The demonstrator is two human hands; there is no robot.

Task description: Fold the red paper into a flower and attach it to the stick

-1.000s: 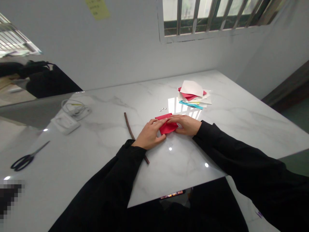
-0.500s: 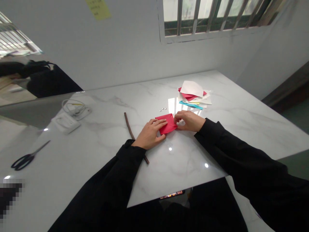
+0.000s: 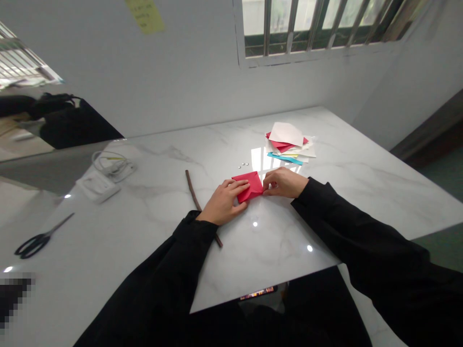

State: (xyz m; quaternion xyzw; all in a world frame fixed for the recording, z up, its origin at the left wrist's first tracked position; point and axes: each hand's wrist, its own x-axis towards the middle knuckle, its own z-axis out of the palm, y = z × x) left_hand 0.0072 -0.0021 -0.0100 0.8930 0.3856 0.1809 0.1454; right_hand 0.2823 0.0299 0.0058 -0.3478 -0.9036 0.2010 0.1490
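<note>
A folded piece of red paper (image 3: 254, 184) lies on the white marbled tabletop, with crease lines on its right part. My left hand (image 3: 224, 201) rests over its left side, fingers stretched flat across the top and the thumb at the near edge. At the paper's right corner, the thumb and fingertips of my right hand (image 3: 284, 183) are pinched together on the edge. A thin brown stick (image 3: 193, 191) lies partly under my left wrist, its two ends showing. Several tiny shiny bits (image 3: 243, 165) sit just beyond the paper.
Loose paper sheets (image 3: 287, 135) in white, red and blue are piled at the back right. To the left are black-handled scissors (image 3: 39, 239) and a white power strip (image 3: 97, 185) with a coiled cable. A phone (image 3: 257, 293) lies below the table's front edge.
My right fingertips have come down and closed at the paper's right corner, and the right edge now looks flatter and more sharply creased. My left hand stays in place.
</note>
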